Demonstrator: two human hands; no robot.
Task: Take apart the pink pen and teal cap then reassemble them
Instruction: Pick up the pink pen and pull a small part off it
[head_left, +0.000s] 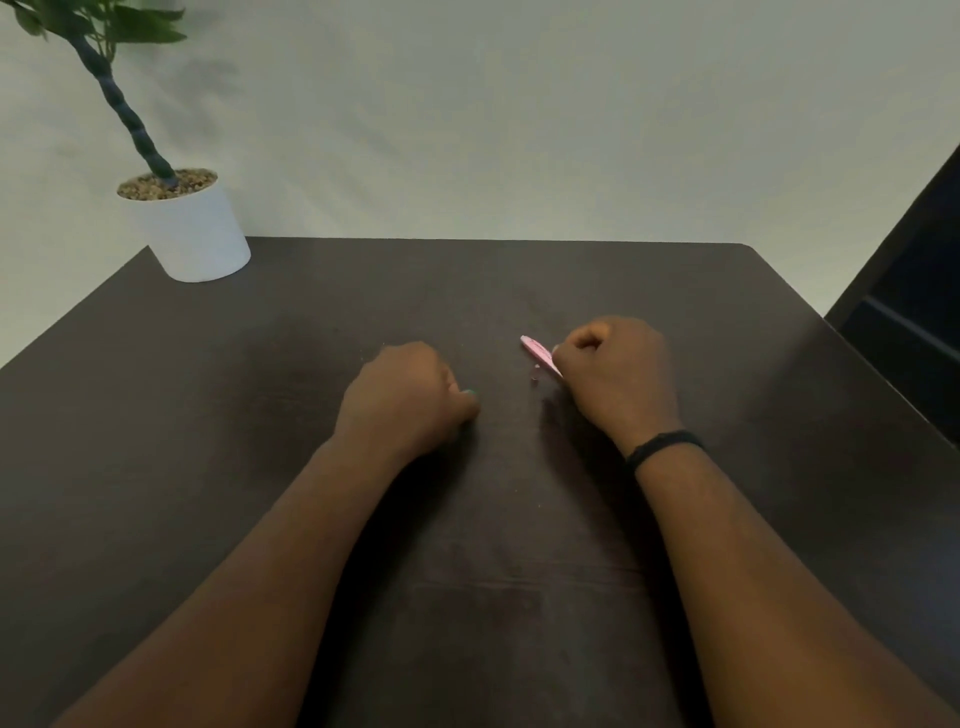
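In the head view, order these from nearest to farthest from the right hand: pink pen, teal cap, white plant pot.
1. pink pen, held in the right hand.
2. teal cap, in the left hand.
3. white plant pot, far left corner.

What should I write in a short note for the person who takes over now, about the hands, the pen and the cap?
Left hand: closed over the table; a bit of teal, likely the cap, shows at its fingers.
Right hand: closed on the pen, whose pink end sticks out to the left.
Done: pen and cap look separated, hands apart.
Left: bring them together and push the cap back on.
The plant pot stands at the far left corner.
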